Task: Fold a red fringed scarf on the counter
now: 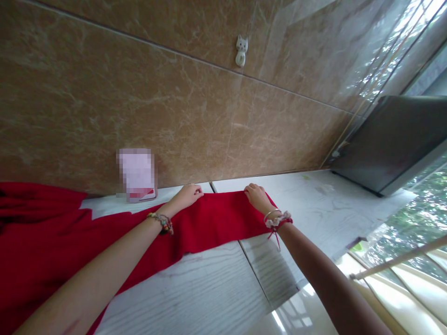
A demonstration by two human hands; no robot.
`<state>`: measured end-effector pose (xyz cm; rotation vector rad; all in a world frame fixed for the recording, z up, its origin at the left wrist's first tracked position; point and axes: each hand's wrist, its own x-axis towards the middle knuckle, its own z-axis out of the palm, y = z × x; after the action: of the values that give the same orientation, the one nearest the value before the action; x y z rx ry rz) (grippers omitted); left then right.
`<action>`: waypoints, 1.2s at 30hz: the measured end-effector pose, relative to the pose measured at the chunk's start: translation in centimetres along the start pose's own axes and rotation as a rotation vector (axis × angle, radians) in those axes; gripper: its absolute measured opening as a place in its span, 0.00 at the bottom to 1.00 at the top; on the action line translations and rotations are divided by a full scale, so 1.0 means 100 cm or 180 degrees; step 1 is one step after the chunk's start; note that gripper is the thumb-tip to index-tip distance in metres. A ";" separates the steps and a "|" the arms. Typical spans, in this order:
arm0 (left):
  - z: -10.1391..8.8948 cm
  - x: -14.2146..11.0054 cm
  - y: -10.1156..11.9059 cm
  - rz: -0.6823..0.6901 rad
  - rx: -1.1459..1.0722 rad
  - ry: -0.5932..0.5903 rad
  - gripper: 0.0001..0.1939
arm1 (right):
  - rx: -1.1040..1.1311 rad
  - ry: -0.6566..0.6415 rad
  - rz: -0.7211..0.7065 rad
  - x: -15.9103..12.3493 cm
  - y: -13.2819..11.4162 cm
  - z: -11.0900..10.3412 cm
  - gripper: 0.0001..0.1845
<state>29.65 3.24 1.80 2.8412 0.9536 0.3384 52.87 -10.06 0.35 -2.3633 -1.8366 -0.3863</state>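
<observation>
A red cloth garment (218, 221) stretches across a white wood-grain counter (174, 298), with a long flat part, perhaps a sleeve, reaching to the right. Its bulk lies bunched at the left. My left hand (187, 197) pinches the far edge of that flat part, fingers curled together. Near the right end, my right hand (257, 196) has its fingers closed over the same far edge. Between both hands the cloth lies fairly smooth. Bracelets circle both wrists. My forearms cover some of the fabric.
Behind the counter rises a brown marbled wall (104, 102) with a small white cat-shaped hook (240, 50). A blurred pinkish-white object (137, 172) stands against it at the left. A dark boxy appliance (387, 139) is at the far right, near a window and a railing (401, 258).
</observation>
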 end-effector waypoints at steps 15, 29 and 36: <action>0.024 -0.019 -0.001 0.0064 0.0465 0.0327 0.19 | 0.0533 0.0387 0.0309 -0.011 -0.010 0.023 0.23; 0.025 -0.085 0.032 0.0422 0.0172 -0.0767 0.29 | 0.0228 -0.0834 -0.0609 -0.068 -0.036 -0.005 0.25; 0.025 -0.083 0.035 0.0315 0.0232 -0.0620 0.30 | 0.0455 -0.0579 -0.0766 -0.049 -0.066 -0.003 0.26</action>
<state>25.88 -4.69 -1.38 2.9258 0.8053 0.0349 45.36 -13.03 -1.09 -2.1522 -2.1588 -0.0595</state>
